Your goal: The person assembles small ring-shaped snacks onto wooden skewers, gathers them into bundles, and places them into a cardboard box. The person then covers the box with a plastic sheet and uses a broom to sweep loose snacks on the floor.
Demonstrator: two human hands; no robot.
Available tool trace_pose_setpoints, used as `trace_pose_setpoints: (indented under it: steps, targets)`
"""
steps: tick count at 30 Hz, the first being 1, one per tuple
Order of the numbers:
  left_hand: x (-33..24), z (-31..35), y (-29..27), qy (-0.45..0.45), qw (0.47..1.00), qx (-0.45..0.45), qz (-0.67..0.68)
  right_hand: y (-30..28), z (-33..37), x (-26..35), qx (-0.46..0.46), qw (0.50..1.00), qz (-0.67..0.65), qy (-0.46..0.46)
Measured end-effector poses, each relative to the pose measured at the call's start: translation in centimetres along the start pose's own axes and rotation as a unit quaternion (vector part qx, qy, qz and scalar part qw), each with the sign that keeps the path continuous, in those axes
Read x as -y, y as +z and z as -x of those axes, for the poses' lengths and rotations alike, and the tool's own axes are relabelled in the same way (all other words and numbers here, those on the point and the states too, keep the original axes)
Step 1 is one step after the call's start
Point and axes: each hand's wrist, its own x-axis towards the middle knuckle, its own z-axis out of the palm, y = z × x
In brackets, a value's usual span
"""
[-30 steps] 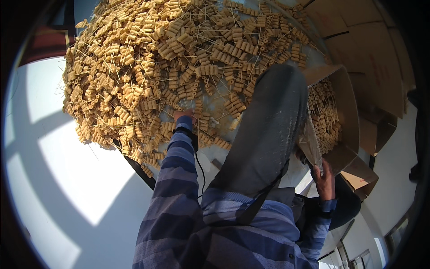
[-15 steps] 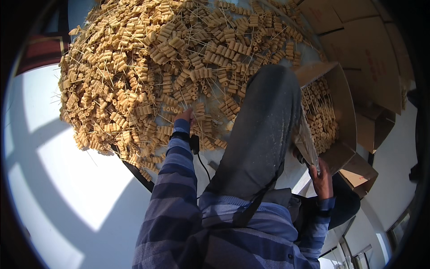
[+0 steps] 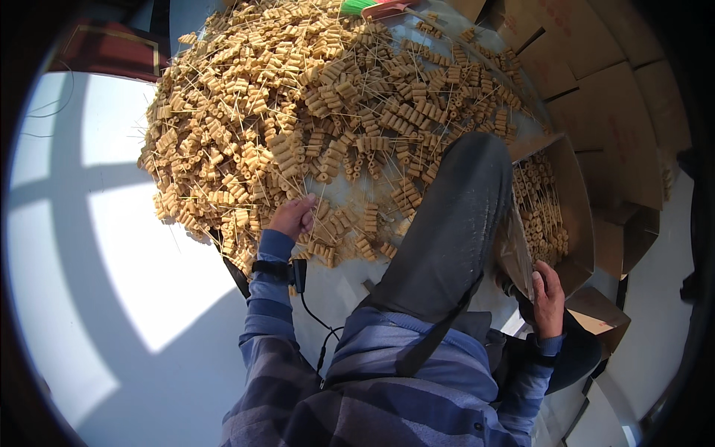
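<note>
A large heap of tan, ridged, coiled pieces on thin sticks [image 3: 246, 97] spreads before me. At its near edge is my left hand [image 3: 293, 216], fingers curled and fingertips pinched together. Thin sticks show close to the fingertips, but I cannot make out what is between them. On my right, a tilted open cardboard box [image 3: 573, 190] holds many skewered pieces [image 3: 540, 201] packed with their sticks side by side. My right hand [image 3: 547, 302] grips the box's near edge, by a crinkled, shiny sheet [image 3: 515, 242]. My dark-trousered knee [image 3: 477, 175] stands between the heap and the box.
Flat cardboard [image 3: 622, 127] lies beyond the box, with another open carton [image 3: 599, 316] nearer. A green-bristled brush [image 3: 357, 6] and a reddish dustpan [image 3: 391, 9] lie at the far edge. A black cable [image 3: 316, 320] runs from my left wrist device [image 3: 297, 276].
The view has shifted, so the heap sits lower and farther right. My left hand has moved left along its near edge, its fingers now curled. My right hand stays at the box edge.
</note>
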Motion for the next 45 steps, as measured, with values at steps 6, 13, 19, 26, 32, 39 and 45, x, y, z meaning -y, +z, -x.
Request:
trace_pose_setpoints:
  steps: [6,13,19,26,32,39,45]
  targets:
    - [-6.6,4.8,4.8,0.083,0.995,0.018,-0.056,0.4,0.5,8.9,-0.002,0.987,-0.151,-0.05]
    - [-9.9,11.4,10.5,0.102,0.979,0.161,-0.064,5.4,1.7,18.5,0.176,0.942,-0.116,-0.26]
    - [-10.4,13.5,15.9,0.067,0.946,0.272,-0.165,8.9,-0.7,20.2,0.285,0.911,-0.169,-0.244]
    - [-9.1,12.4,20.6,0.075,0.889,0.327,-0.313,8.7,-1.2,18.7,0.411,0.772,-0.485,-0.028]
    - [-7.1,13.3,23.5,0.124,0.909,0.318,-0.238,8.0,-1.4,17.6,0.298,0.757,-0.581,-0.015]
    - [-7.1,14.7,25.0,0.19,0.827,0.241,-0.471,7.4,-1.4,17.7,0.205,0.762,-0.615,0.002]
    - [-5.2,17.2,24.8,0.253,0.76,0.19,-0.567,4.6,-3.2,16.6,0.068,0.716,-0.694,-0.043]
